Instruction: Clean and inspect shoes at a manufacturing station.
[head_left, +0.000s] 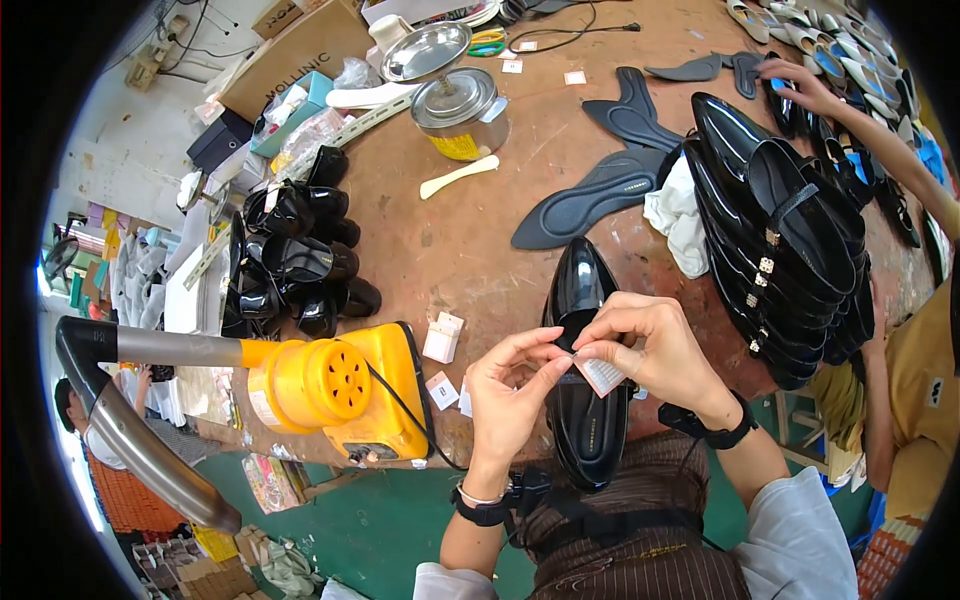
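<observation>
Small tag (603,376) pinched above a black shoe (590,440) at the near edge of a scuffed brown table (420,265).
The right hand (645,345) grips it by fingertips; the left hand (520,380), nearly closed, meets its edge — hold unclear. From there: yellow machine (375,395), nine o'clock; stacked shoes (780,240), two; white wall (125,165), ten — green floor (400,510), eight.

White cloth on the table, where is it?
In the head view, right of centre, the crumpled white cloth lies between the dark insoles and the stacked black shoes, beyond the right hand.
</observation>
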